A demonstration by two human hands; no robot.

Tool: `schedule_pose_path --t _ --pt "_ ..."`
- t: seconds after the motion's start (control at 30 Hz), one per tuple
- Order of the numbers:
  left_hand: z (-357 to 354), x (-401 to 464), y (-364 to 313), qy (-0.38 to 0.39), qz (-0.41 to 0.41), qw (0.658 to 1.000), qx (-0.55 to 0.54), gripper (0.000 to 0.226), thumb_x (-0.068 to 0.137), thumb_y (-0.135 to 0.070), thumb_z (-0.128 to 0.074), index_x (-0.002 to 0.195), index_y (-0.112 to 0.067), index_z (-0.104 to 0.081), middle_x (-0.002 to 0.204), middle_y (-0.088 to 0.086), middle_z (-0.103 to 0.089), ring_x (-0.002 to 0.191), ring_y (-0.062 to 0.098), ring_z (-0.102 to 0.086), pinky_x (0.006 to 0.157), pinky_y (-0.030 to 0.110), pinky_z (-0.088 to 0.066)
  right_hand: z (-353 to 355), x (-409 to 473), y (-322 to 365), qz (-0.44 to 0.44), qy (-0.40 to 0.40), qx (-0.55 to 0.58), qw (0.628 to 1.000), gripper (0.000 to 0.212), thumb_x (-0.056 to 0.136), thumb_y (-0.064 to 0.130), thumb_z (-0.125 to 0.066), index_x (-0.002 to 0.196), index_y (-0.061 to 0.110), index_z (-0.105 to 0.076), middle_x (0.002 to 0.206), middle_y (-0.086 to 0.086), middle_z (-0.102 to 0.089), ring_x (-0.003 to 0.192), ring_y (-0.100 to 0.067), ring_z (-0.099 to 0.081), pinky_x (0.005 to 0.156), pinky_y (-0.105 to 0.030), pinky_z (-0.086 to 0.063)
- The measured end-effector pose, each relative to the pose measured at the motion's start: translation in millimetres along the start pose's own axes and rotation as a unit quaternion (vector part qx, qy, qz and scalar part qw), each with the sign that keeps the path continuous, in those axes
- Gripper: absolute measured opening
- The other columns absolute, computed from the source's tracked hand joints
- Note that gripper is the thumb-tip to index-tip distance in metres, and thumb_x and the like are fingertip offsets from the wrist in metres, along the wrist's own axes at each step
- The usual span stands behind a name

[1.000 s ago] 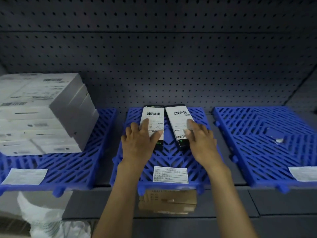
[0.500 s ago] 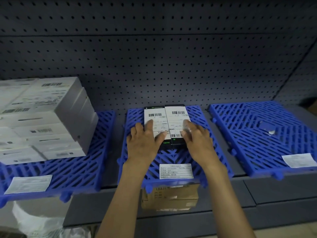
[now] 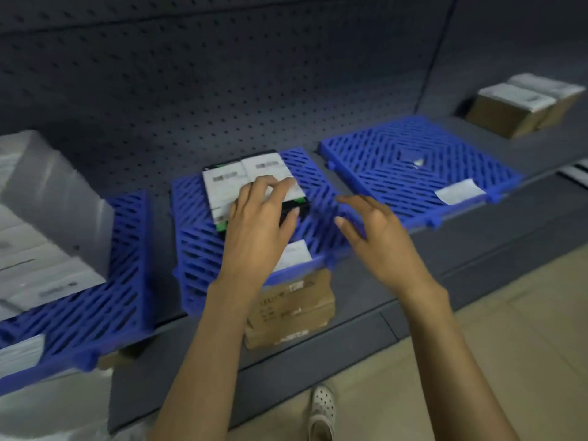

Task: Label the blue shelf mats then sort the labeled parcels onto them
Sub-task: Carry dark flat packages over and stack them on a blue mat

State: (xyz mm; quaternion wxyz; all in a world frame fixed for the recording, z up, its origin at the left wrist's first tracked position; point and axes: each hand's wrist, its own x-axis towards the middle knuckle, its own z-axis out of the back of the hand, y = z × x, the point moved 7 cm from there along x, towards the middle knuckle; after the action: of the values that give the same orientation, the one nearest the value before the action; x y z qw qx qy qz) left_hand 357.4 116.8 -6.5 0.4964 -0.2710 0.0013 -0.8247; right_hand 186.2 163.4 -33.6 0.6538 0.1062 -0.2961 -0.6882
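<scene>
While the left hand [image 3: 254, 227] lies on top of the two black parcels [image 3: 254, 183], its fingers are spread flat and press lightly, most likely to keep the pair neat; this grip is loose and is not wrapped round anything. These two parcels sit side by side, touching, toward the back of the middle mat [image 3: 197, 246], with their white labels facing up so they can be read. Just right of the parcels, the right hand [image 3: 378, 237] hangs over the edge of the middle mat with its fingers relaxed, holding nothing. At the front of the middle mat is a white label [image 3: 297, 253], partly hidden by the left wrist, which tells what belongs there. Left of the middle mat is another blue mat [image 3: 111, 307] that holds a stack of white boxes [image 3: 47, 237] and has its own label [image 3: 20, 354] at the front. Right of the middle mat is a third blue mat [image 3: 397, 160]; it has a label [image 3: 459, 191] at the front and a small blurry thing in its middle that I cannot make out. Under the middle mat are brown cardboard boxes [image 3: 289, 310]. Far to the right of the middle mat, more brown parcels [image 3: 521, 106] sit on the grey shelf [image 3: 318, 345], probably waiting to be sorted.
</scene>
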Motion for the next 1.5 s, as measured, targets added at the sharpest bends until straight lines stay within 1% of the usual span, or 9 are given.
schedule_pose_path --t 0.13,0.3,0.47,0.63,0.8,0.93,1.07,1.23,1.5 --pt "-36 -11 -88 0.041 -0.141 0.988 -0.041 0.043 0.092 -0.027 -0.058 0.135 -0.023 -0.052 0.126 0.003 -0.051 0.114 0.025 -0.049 0.089 0.042 -0.044 38 -71 -52 -0.048 -0.037 -0.035 0.998 0.036 0.096 0.038 -0.05 0.127 0.022 -0.058 0.125 -0.003 -0.061 0.113 -0.034 -0.056 0.088 -0.05 -0.05" --pt "-89 -31 -200 0.127 -0.24 0.959 -0.081 0.048 0.087 -0.021 -0.063 0.133 -0.025 -0.052 0.124 -0.002 -0.051 0.118 0.021 -0.047 0.089 0.039 -0.043 95 -155 -129 -0.161 -0.077 -0.087 0.98 0.032 0.096 0.03 -0.056 0.127 0.024 -0.06 0.12 -0.001 -0.063 0.109 -0.031 -0.058 0.091 -0.046 -0.048" --pt "-151 -47 -286 0.205 -0.277 0.936 -0.076 0.044 0.088 -0.014 -0.058 0.131 -0.023 -0.054 0.123 0.0 -0.052 0.114 0.024 -0.048 0.088 0.038 -0.041 134 -219 -213 -0.251 -0.082 -0.142 0.954 0.032 0.096 0.025 -0.055 0.128 0.026 -0.058 0.124 -0.001 -0.062 0.113 -0.029 -0.057 0.091 -0.045 -0.048" --pt "-233 -72 -390 0.321 -0.321 0.89 -0.039 0.039 0.095 -0.023 -0.049 0.133 -0.026 -0.047 0.127 0.0 -0.05 0.117 0.023 -0.046 0.092 0.037 -0.04 169 -276 -309 -0.325 -0.055 -0.171 0.929 0.034 0.096 0.02 -0.054 0.129 0.028 -0.057 0.128 0.003 -0.06 0.118 -0.026 -0.054 0.088 -0.038 -0.043" --pt "-285 -83 -518 0.34 -0.343 0.874 -0.042 0.034 0.096 -0.023 -0.047 0.131 -0.024 -0.049 0.126 0.002 -0.052 0.117 0.023 -0.049 0.092 0.035 -0.041 240 -347 -405 -0.387 -0.057 -0.194 0.9 0.033 0.098 0.028 -0.051 0.131 0.029 -0.054 0.131 0.006 -0.057 0.119 -0.022 -0.052 0.089 -0.036 -0.041" --pt "-316 -81 -606 0.343 -0.378 0.859 -0.048 0.034 0.097 -0.023 -0.046 0.13 -0.026 -0.049 0.126 0.0 -0.053 0.113 0.021 -0.049 0.087 0.034 -0.039 308 -383 -471 -0.422 -0.065 -0.203 0.881 0.033 0.098 0.029 -0.052 0.131 0.028 -0.054 0.129 0.004 -0.058 0.117 -0.024 -0.052 0.09 -0.04 -0.044" --pt "-348 -70 -671 0.357 -0.392 0.846 -0.055 0.032 0.097 -0.025 -0.048 0.129 -0.026 -0.05 0.126 -0.001 -0.053 0.112 0.019 -0.049 0.085 0.034 -0.039 350 -395 -524 -0.438 -0.086 -0.186 0.875 0.032 0.097 0.029 -0.053 0.13 0.027 -0.055 0.127 0.003 -0.059 0.114 -0.024 -0.054 0.089 -0.041 -0.046" --pt "-403 -40 -735 0.373 -0.401 0.835 -0.052 0.035 0.096 -0.019 -0.047 0.131 -0.025 -0.049 0.127 -0.001 -0.053 0.113 0.019 -0.049 0.086 0.034 -0.04 370 -382 -600 -0.451 -0.057 -0.163 0.876 0.033 0.098 0.031 -0.052 0.13 0.027 -0.054 0.127 0.003 -0.059 0.117 -0.024 -0.053 0.091 -0.039 -0.045" --pt "-515 77 -849 0.386 -0.387 0.836 -0.04 0.037 0.095 -0.015 -0.044 0.13 -0.023 -0.05 0.125 0.001 -0.054 0.112 0.022 -0.05 0.079 0.033 -0.038 463 -297 -762 -0.444 -0.044 -0.167 0.879 0.034 0.098 0.033 -0.051 0.131 0.027 -0.054 0.126 0.003 -0.06 0.115 -0.022 -0.056 0.093 -0.043 -0.048"
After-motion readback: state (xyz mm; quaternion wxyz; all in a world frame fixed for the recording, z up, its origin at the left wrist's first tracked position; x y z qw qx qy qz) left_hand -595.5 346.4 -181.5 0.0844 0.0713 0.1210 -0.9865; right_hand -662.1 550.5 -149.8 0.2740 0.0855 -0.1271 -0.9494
